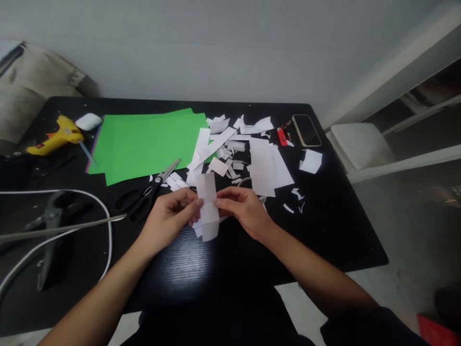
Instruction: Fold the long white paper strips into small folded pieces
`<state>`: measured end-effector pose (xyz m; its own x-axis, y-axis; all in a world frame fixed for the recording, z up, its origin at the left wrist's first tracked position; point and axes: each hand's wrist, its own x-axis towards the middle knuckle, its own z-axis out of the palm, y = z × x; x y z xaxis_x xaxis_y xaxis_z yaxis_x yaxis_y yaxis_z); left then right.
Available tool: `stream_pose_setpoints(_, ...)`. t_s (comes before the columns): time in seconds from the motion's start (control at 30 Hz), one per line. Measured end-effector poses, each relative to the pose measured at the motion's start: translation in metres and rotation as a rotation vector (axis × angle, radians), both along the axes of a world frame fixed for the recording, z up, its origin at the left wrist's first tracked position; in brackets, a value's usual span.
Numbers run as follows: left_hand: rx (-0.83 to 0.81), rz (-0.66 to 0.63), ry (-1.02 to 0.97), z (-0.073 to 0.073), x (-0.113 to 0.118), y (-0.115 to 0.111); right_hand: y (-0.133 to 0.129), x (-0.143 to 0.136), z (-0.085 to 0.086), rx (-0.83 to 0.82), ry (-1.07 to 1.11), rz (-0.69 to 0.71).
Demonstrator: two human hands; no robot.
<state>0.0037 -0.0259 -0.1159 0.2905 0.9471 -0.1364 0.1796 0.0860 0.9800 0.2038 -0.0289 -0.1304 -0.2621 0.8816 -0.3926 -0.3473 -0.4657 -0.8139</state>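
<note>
A creased strip of white paper (208,211) is held upright over the front of the black table, with fold lines across it. My left hand (176,211) pinches its left edge between thumb and fingers. On the opposite edge, my right hand (245,207) grips it the same way, thumb in front. Just behind lie loose paper scraps (219,166) and longer white strips (212,149). Black-handled scissors (153,187) rest to the left of my left hand, blades pointing away. White paper sheets (262,166) lie beyond my right hand.
Green sheets (154,144) cover the back left of the table (324,230). A yellow glue gun (59,137), white cable (110,230) and pliers-like tool (52,226) lie at left. A phone (306,129), red lighter (281,136) and folded paper piece (311,161) sit at right. A white stool (356,144) stands beyond.
</note>
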Motion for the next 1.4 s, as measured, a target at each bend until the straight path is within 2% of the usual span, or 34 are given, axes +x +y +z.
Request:
stream_pose_setpoints(0.23,0.040,-0.053,0.050,-0.003,0.000,-0.002,-0.001,-0.001,-0.001,0.100,-0.121,-0.003)
stream_pose_setpoints(0.53,0.229,-0.072,0.143,-0.010,-0.004,-0.004,-0.002,-0.002,0.002,0.185,-0.158,0.010)
stream_pose_setpoints(0.7,0.307,-0.084,0.178,-0.011,-0.005,-0.005,-0.002,-0.001,0.000,0.231,-0.144,0.057)
stream_pose_setpoints(0.87,0.389,-0.047,0.184,-0.009,-0.003,-0.007,-0.003,0.000,-0.003,0.237,-0.193,0.043)
stream_pose_setpoints(1.03,0.302,0.024,0.136,-0.007,0.001,-0.007,-0.003,-0.002,-0.005,0.181,-0.191,0.013)
stream_pose_setpoints(1.4,0.030,0.053,-0.023,-0.004,0.000,-0.003,-0.001,-0.002,-0.003,0.090,-0.090,-0.045)
